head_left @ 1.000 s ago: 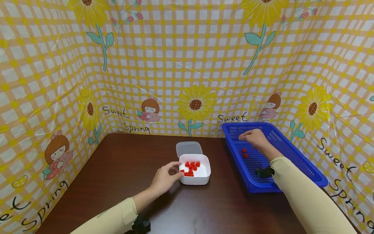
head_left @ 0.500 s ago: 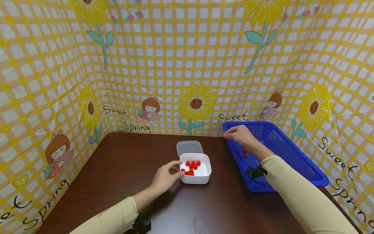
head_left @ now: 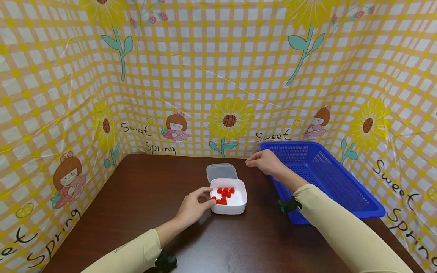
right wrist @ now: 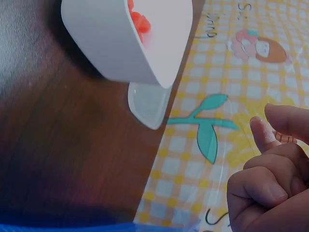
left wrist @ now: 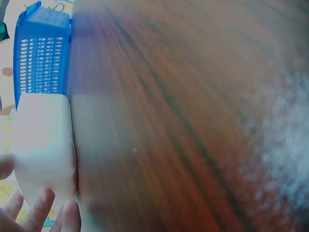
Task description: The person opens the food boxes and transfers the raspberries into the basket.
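Observation:
A white box stands on the table, with several small red pieces shaped like berries on its bottom. My left hand holds the box's left side, thumb at the front corner and fingers along the rim. In the left wrist view the fingertips rest against the box. My right hand hovers past the blue basket's left edge, behind and right of the box. Its thumb and index tips come close together, the other fingers curled; I cannot tell whether something small is between them.
A grey translucent lid lies behind the box. The blue mesh basket stands at the right of the dark table, partly covered by my right forearm. A checked, flowered cloth walls the back and sides.
My right hand has moved left out over the basket's edge towards the box. Its arm now hides the red pieces seen in the basket earlier. The left hand and box stay in place.

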The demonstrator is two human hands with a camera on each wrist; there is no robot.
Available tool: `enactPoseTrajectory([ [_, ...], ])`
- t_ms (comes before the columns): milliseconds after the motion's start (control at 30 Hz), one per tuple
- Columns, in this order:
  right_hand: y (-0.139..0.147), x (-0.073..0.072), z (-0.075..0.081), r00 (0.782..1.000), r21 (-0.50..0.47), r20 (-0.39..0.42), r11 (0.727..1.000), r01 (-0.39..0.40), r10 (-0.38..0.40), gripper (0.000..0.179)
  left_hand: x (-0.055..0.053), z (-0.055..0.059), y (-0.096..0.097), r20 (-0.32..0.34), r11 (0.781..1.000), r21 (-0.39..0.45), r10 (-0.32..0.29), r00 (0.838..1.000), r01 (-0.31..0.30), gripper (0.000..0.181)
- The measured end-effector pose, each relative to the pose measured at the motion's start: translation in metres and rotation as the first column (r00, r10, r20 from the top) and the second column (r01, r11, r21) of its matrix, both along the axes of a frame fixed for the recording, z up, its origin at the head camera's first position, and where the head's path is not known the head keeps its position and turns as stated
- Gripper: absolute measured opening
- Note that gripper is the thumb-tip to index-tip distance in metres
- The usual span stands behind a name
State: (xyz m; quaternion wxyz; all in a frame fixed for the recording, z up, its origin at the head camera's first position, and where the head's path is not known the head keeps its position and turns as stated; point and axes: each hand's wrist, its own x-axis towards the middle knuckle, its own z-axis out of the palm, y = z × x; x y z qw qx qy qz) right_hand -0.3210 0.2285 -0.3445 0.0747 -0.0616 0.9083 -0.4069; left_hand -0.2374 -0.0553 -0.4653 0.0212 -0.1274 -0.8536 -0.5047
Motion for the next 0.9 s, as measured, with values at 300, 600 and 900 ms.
enactPoseTrajectory([
  [300,-0.022,0.004,-0.013,0.999,-0.017,0.033,1.0,-0.02,0.02,0.025,-0.001,-0.001,0.0,0.002,1.0,-0.009,0.007,1.0,-0.007,0.042],
  [600,-0.037,0.007,-0.028,0.994,-0.006,0.068,0.996,-0.087,0.087,0.024,-0.001,-0.002,0.0,-0.001,1.0,-0.011,0.008,1.0,-0.008,0.041],
  [900,-0.056,0.008,-0.043,0.99,0.036,0.128,0.997,-0.066,0.061,0.02,0.0,-0.001,0.0,0.003,1.0,-0.005,0.005,1.0,-0.005,0.042],
])
